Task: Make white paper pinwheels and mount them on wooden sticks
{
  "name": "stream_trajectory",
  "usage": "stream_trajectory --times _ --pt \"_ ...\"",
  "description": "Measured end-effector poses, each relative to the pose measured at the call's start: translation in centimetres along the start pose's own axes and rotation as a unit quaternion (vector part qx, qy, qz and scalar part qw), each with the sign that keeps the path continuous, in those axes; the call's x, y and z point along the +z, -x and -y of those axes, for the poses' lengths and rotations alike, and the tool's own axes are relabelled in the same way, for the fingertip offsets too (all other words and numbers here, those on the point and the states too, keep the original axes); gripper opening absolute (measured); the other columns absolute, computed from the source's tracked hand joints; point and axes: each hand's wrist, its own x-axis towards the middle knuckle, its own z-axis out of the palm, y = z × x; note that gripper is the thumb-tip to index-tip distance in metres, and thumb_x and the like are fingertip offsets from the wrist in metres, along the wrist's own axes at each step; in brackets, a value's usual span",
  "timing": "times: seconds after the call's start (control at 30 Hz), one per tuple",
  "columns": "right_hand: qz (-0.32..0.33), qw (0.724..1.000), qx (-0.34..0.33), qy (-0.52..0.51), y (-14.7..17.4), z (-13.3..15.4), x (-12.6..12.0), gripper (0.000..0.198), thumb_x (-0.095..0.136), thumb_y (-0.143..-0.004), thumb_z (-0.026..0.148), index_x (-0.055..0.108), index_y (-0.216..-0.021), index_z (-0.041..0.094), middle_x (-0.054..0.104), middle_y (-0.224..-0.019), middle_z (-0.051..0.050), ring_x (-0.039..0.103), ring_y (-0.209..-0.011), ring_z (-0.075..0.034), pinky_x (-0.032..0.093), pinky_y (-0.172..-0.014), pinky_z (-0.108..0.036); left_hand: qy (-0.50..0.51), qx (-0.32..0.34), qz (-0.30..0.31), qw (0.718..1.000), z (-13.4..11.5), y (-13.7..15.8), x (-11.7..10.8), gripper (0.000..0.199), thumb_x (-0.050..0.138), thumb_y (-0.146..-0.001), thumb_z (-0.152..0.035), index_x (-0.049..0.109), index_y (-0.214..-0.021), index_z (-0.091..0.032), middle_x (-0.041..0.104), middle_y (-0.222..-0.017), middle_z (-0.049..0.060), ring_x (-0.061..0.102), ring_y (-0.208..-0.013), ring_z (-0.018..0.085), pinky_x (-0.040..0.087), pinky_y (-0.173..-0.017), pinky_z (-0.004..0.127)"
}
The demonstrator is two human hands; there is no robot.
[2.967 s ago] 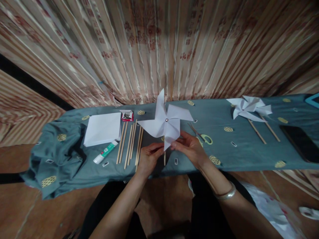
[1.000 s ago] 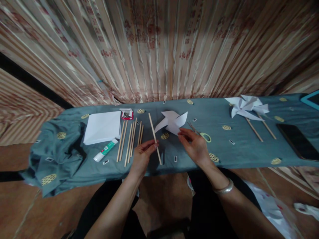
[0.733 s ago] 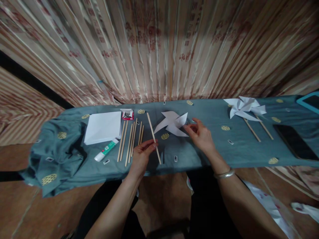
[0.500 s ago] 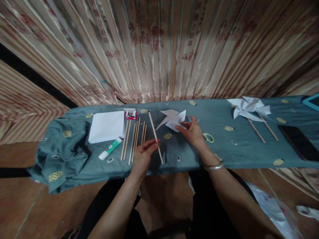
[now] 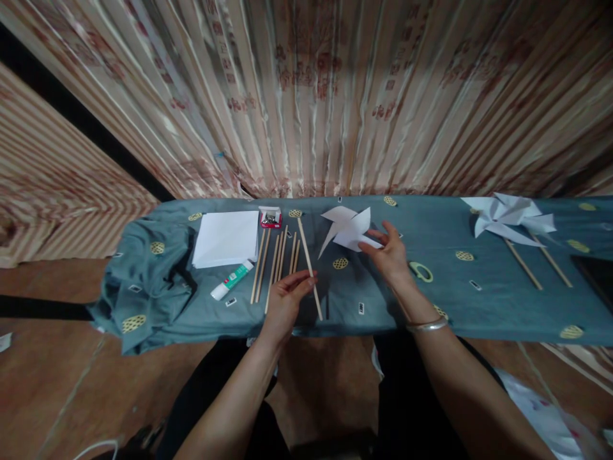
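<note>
The left hand (image 5: 287, 299) has its grip closed on a wooden stick (image 5: 307, 254), pinching it between thumb and fingers below its middle; the stick slants, its far end leaning left. The right hand (image 5: 390, 257) has its grip closed on one blade of a white paper pinwheel (image 5: 350, 225), which is right of the stick, over the middle of the cloth-covered bench (image 5: 460, 306); whether it touches the cloth I cannot tell. Left of the held stick lie loose sticks (image 5: 261, 268), partly behind the left hand. Beyond them sits a small red box (image 5: 271, 220), with a stack of white paper (image 5: 227, 237) to its left and a glue stick (image 5: 232, 279) nearer the person. A pale green handle loop (image 5: 424, 265) lies just right of the right hand, and two stick-mounted pinwheels (image 5: 498, 214) rest overlapping farther right
</note>
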Motion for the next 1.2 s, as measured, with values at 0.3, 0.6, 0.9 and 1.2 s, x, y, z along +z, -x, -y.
stream_trajectory --times 0.3,0.6,0.9,1.2 --pt "0.077 0.909 -0.318 0.258 3.6 6.8 -1.8 0.066 0.043 -0.094 0.016 0.023 -0.157 0.019 0.06 -0.14 -0.016 0.069 -0.104 -0.027 0.056 -0.094 -0.046 0.033 0.042 -0.04 0.998 -1.6 -0.5 -1.5 0.031 0.089 -0.052 -0.034 0.079 -0.078 -0.019 0.077 -0.085 0.005 0.066 -0.079 0.015 0.048 -0.08 0.029" --pt "0.21 0.769 -0.5 0.337 10.0 5.5 -1.4 0.065 0.037 -0.096 0.003 0.019 -0.158 0.014 0.064 -0.137 -0.015 0.069 -0.101 -0.025 0.058 -0.089 -0.041 0.084 0.101 -0.112 0.985 -3.9 -0.9 -3.5 0.033 0.092 -0.043 -0.03 0.078 -0.07 -0.019 0.075 -0.079 0.003 0.064 -0.076 0.013 0.05 -0.074 0.027" --pt "0.216 0.724 -0.562 0.337 10.7 6.3 0.8 0.043 0.041 -0.097 0.006 0.051 -0.138 0.014 0.068 -0.13 -0.01 0.066 -0.092 -0.02 0.057 -0.081 -0.036 0.074 0.113 -0.124 0.983 -3.6 -1.1 -3.4 0.028 0.091 -0.045 -0.026 0.078 -0.069 -0.019 0.076 -0.082 0.004 0.065 -0.076 0.014 0.051 -0.073 0.026" --pt "0.237 0.686 -0.632 0.273 10.6 7.8 3.7 0.035 0.042 -0.099 0.01 0.055 -0.132 0.01 0.067 -0.131 -0.01 0.062 -0.094 -0.019 0.055 -0.086 -0.037 0.078 0.162 -0.167 0.97 -5.2 -1.7 -5.3 0.031 0.092 -0.045 -0.027 0.076 -0.07 -0.018 0.071 -0.071 0.0 0.062 -0.069 0.01 0.051 -0.067 0.022"
